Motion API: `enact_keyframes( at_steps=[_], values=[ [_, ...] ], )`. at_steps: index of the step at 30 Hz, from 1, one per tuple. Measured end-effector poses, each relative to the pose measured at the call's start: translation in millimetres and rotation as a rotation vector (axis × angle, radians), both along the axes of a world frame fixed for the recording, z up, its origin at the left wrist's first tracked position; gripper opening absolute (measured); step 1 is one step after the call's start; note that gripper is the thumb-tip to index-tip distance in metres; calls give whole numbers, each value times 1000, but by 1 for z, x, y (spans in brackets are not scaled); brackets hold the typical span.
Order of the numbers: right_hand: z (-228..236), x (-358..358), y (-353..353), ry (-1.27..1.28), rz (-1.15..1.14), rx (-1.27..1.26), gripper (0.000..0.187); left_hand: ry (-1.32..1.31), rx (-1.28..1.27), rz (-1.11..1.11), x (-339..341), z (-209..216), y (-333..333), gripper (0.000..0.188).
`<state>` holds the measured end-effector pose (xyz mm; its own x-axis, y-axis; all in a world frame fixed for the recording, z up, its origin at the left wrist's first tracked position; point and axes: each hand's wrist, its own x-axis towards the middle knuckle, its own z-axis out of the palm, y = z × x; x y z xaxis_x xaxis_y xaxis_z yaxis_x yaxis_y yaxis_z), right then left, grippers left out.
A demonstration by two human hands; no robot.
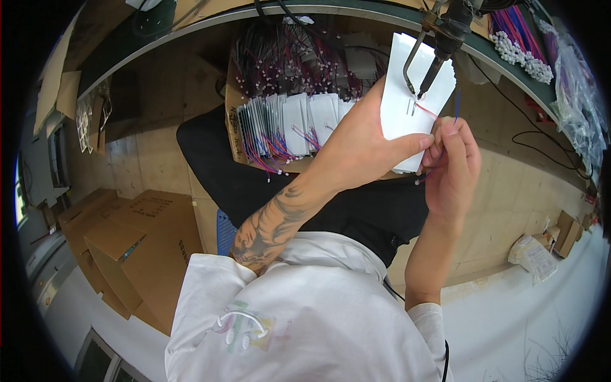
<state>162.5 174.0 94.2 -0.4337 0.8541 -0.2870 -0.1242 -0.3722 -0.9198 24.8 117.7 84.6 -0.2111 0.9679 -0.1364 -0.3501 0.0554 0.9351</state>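
My left hand (356, 149) is closed around a stack of thin white rectangular panels (401, 124), its thumb lying across their near end. My right hand (453, 159) pinches a thin red-and-blue wire lead (428, 111) by the panels' right edge. The red wire's end reaches the middle of the top panel, beside two short dark marks. Right there, the tip of a mounted soldering iron (431, 77) comes down from above. A thin bent metal tube (408, 70) meets the same spot.
Below the bench edge (191, 39), an open cardboard box (238, 143) holds many white panels with wire leads. More wires with white connectors (522, 57) lie on the bench at right, near clear plastic bags (579, 95). A large carton (143, 248) stands at left.
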Motion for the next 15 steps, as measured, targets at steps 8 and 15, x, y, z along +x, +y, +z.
enact_keyframes(
  at_steps=[8,15],
  values=[
    [-3,2,1,-31,-34,68,24,-30,16,-47,0,-8,2,46],
    [11,0,8,-174,136,124,27,36,-21,-93,-8,6,7,49]
  ],
)
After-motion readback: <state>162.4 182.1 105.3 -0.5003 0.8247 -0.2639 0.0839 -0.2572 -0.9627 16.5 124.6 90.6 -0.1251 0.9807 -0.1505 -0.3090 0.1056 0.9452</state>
